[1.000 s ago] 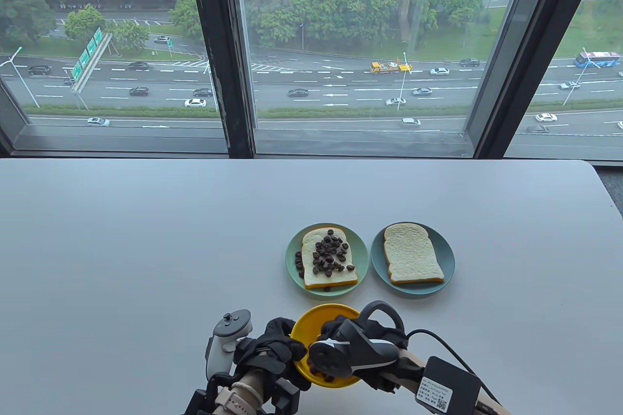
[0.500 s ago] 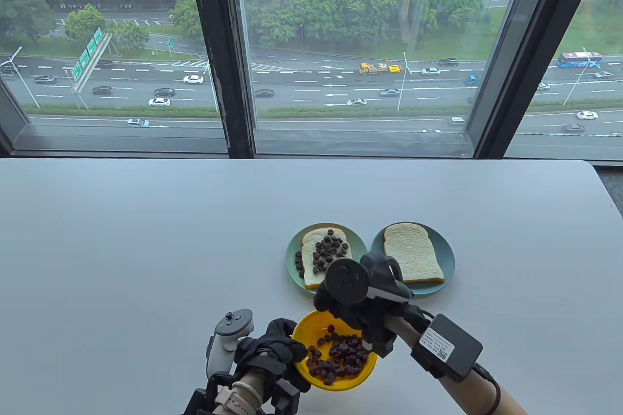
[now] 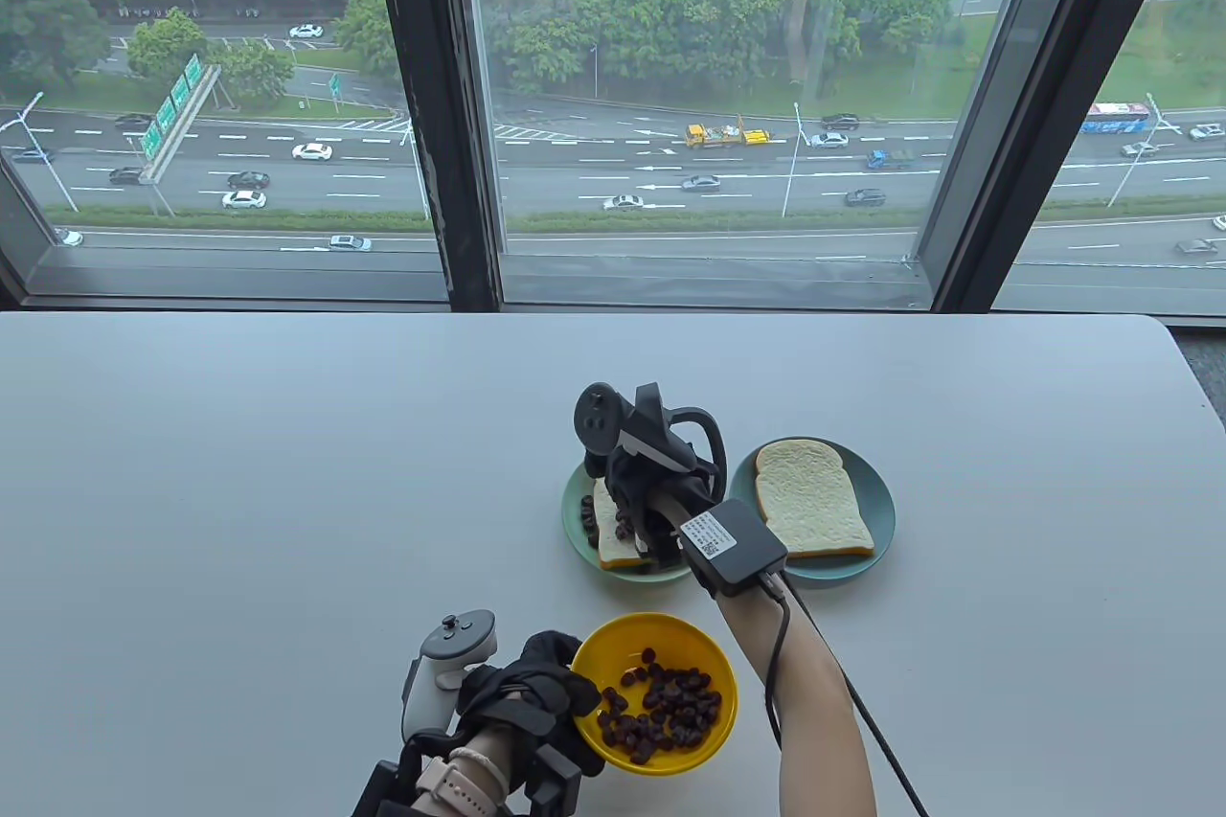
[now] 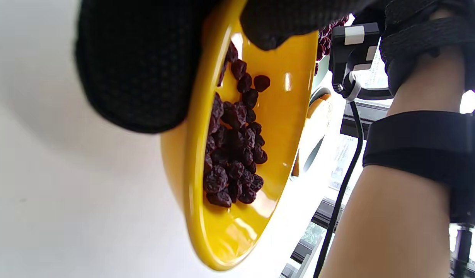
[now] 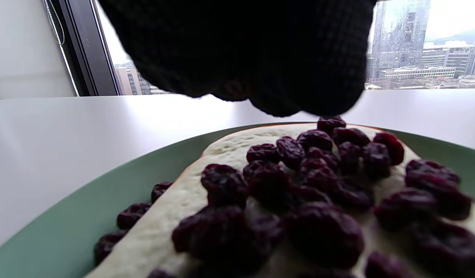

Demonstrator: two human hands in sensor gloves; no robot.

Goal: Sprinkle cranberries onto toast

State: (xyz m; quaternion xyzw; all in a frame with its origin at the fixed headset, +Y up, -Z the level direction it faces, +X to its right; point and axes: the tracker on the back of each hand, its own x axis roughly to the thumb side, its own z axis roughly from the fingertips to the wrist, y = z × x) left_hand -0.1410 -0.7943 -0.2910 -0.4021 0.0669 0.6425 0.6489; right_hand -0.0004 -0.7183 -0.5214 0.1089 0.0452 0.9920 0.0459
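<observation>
Two green plates sit side by side on the white table (image 3: 287, 491), each with a slice of toast. On the left green plate (image 3: 575, 510) the cranberry-topped toast (image 5: 229, 154) carries a heap of dark dried cranberries (image 5: 310, 185), and a few have rolled off onto the plate along the slice's left edge. On the right green plate (image 3: 876, 496) lies the plain toast (image 3: 812, 510), bare on top.

The right hand (image 3: 644, 491) hangs over the left plate, covering most of the topped slice in the table view, its tracker (image 3: 627, 424) tipped toward the window and a black box (image 3: 733, 546) strapped at the wrist with a cable trailing back along the forearm. In the right wrist view its gloved fingers (image 5: 260, 58) are bunched together, tips pointing down just above the far end of the cranberry heap; the lowest fingertip is right at the topmost berry, and I cannot tell whether it touches. Whether any cranberries are pinched inside the bunched fingers cannot be told.

Near the table's front edge the left hand (image 3: 536, 688) holds the yellow bowl (image 3: 670, 635) by its left rim. The left wrist view shows the thumb (image 4: 287, 23) over the rim on the inside and the other fingers (image 4: 133, 65) wrapped against the outside wall. A loose pile of cranberries in the bowl (image 3: 661, 707) fills its middle. The bowl stands just in front of the left plate, apart from it.
</observation>
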